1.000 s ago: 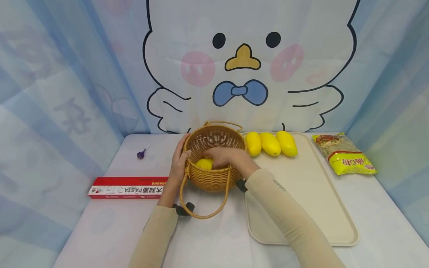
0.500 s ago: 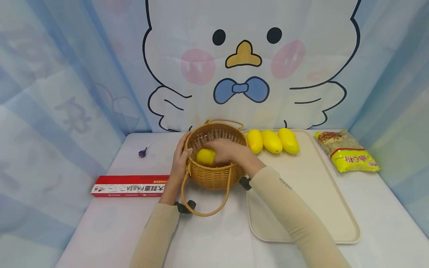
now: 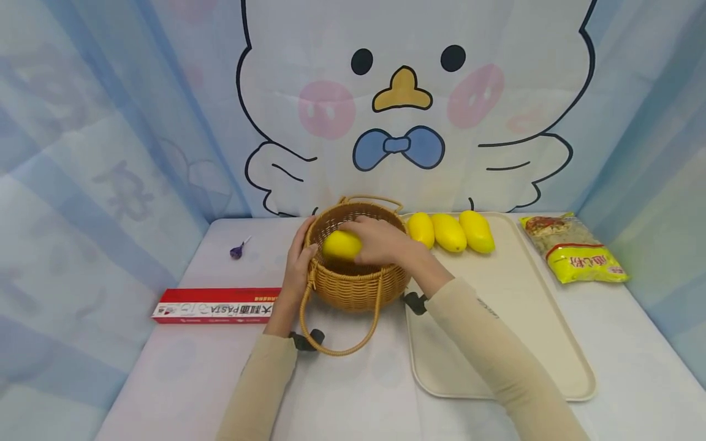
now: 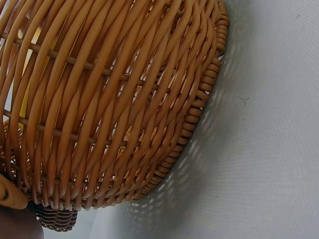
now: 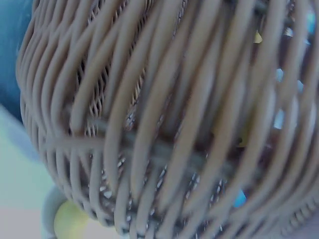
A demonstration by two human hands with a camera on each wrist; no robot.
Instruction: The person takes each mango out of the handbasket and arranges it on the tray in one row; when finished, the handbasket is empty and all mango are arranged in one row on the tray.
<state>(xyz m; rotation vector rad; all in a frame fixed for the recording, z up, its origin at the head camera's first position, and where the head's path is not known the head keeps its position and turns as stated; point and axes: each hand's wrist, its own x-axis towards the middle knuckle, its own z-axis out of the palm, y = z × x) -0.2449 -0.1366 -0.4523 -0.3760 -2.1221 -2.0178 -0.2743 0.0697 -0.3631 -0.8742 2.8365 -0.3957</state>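
A round wicker basket (image 3: 353, 285) stands on the white table, its loose handle hanging toward me. My right hand (image 3: 380, 242) grips a yellow mango (image 3: 342, 245) at the basket's rim. My left hand (image 3: 300, 257) holds the basket's left rim with thumb over the edge. Three more yellow mangoes (image 3: 449, 233) lie in a row at the far end of a cream tray (image 3: 513, 324). Both wrist views are filled by the basket's woven wall (image 4: 109, 104) (image 5: 164, 124).
A red pasta box (image 3: 212, 306) lies left of the basket. A small purple lollipop (image 3: 238, 250) sits at the far left. A yellow noodle packet (image 3: 576, 257) lies right of the tray. Curtain walls enclose the table on three sides.
My right hand has lifted the mango from deep inside the basket up to rim level. The left hand has stayed on the basket's rim.
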